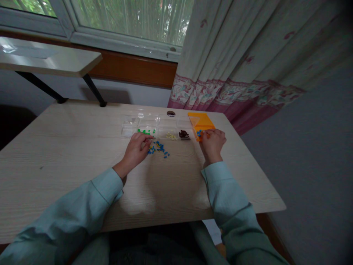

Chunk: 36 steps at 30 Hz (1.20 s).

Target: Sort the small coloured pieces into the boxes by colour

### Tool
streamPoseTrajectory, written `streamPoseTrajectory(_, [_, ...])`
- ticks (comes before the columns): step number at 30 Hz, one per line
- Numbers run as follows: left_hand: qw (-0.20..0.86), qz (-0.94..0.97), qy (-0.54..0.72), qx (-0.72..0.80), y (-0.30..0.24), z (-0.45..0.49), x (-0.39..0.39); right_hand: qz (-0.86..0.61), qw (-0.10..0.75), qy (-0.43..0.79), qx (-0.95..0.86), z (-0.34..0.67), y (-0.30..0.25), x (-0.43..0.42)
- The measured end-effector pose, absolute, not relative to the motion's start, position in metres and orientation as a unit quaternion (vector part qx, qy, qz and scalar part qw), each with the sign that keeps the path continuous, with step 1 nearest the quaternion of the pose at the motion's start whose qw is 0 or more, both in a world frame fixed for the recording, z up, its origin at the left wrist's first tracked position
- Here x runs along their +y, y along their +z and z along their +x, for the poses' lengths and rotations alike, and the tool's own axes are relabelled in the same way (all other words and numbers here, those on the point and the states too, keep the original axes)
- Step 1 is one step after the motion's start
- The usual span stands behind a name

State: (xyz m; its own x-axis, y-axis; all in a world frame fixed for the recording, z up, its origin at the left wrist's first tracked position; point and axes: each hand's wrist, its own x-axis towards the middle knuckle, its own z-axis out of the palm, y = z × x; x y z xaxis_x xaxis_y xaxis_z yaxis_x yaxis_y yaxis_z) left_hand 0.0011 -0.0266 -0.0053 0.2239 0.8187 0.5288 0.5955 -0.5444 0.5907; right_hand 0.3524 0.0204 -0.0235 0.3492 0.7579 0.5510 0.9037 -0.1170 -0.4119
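Note:
My left hand [137, 147] rests at the near edge of a clear divided tray, its index finger stretched out and its thumb apart from it. Just beside its fingertips lies a loose pile of small blue and yellow pieces [159, 146]. My right hand [215, 141] is over an orange sheet [202, 119], fingers curled and pinched together. Small blue pieces [199, 133] sit on the sheet by these fingertips; what the pinch holds is hidden. The clear tray [167, 123] has green pieces [147, 131], cream pieces [171, 136] and dark brown pieces [184, 134] in separate front compartments.
Everything lies on a pale wooden desk [82, 165]. A raised shelf [68, 60] on black legs stands at the back left. Behind the tray is a round cable hole [171, 113]. A curtain [220, 81] hangs past the back right edge, near a window [132, 18].

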Motion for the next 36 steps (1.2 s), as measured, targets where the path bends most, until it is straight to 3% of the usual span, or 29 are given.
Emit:
streamPoseTrajectory(10, [0.077, 0.812, 0.330, 0.475, -0.011, -0.007, -0.023, -0.557, 0.390, -0.071, -0.730, 0.285, -0.002, 0.001])
streamPoseTrajectory(16, [0.038, 0.820, 0.283, 0.496, -0.010, 0.000, -0.025, -0.475, 0.370, -0.016, -0.798, 0.241, -0.002, -0.017])
streamPoseTrajectory(36, [0.053, 0.830, 0.249, 0.496, -0.007, 0.007, -0.025, -0.449, 0.331, 0.015, -0.830, 0.221, -0.006, -0.027])
